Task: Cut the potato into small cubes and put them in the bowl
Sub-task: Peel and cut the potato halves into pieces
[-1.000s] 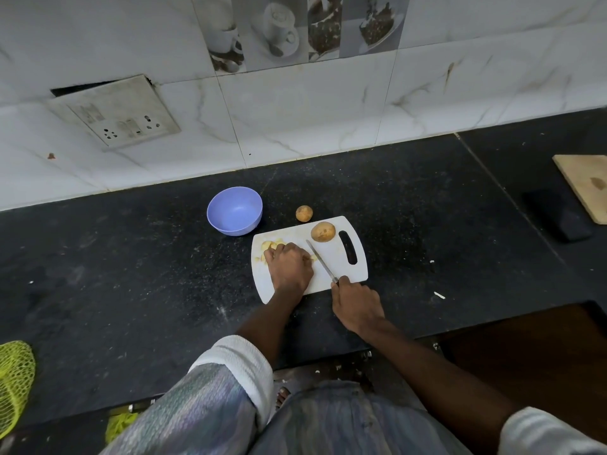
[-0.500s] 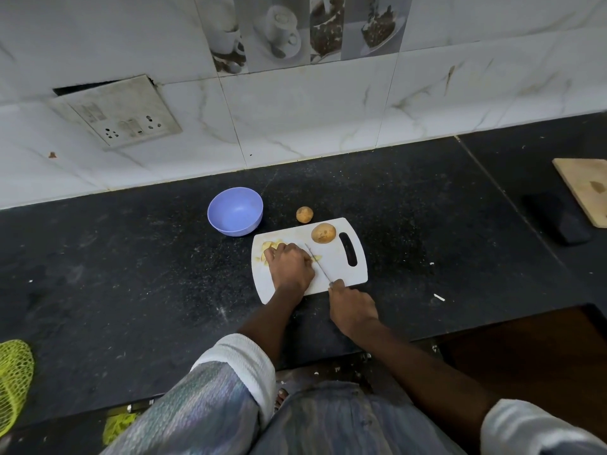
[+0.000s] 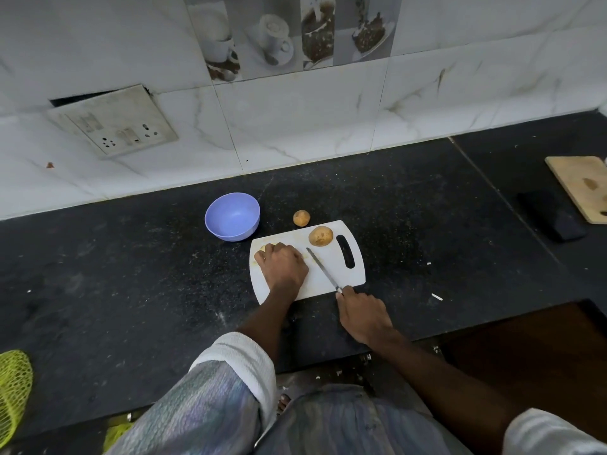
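Black speckled countertop [image 3: 131,274] runs under a marble-tiled wall [image 3: 295,110] that carries a tilted socket plate [image 3: 111,121]. On my feed the white cutting board [image 3: 356,274] lies near the counter's front edge, handle slot to the right.

Hand state. The left hand [image 3: 282,266] sits knuckles-up on the board's left half, fingers curled down over the cut potato [image 3: 263,247]. Only a pale yellow sliver shows past the knuckles on the far-left side, so I cannot tell piece size or count. The right hand [image 3: 363,318] is closed round the handle of the knife [image 3: 323,269] at the board's near edge; the handle itself is hidden in the fist. The blade lies diagonally across the board, tip pointing away and to the left, just beside the left hand. I cannot tell whether it touches the board.

Clearances. The bowl [image 3: 233,234], blue, stands upright just beyond the board's far-left corner, apart from it. A whole potato [image 3: 321,236], brown-skinned and uncut, rests at the board's far edge beside the slot. A small potato [image 3: 301,218] lies on the counter just past that edge. Open counter extends left of the board, and right of it as far as a dark flat object [image 3: 551,215] and a wooden board [image 3: 584,188], both well apart. Yellow-green mesh [image 3: 13,389] sits at the lower-left margin.
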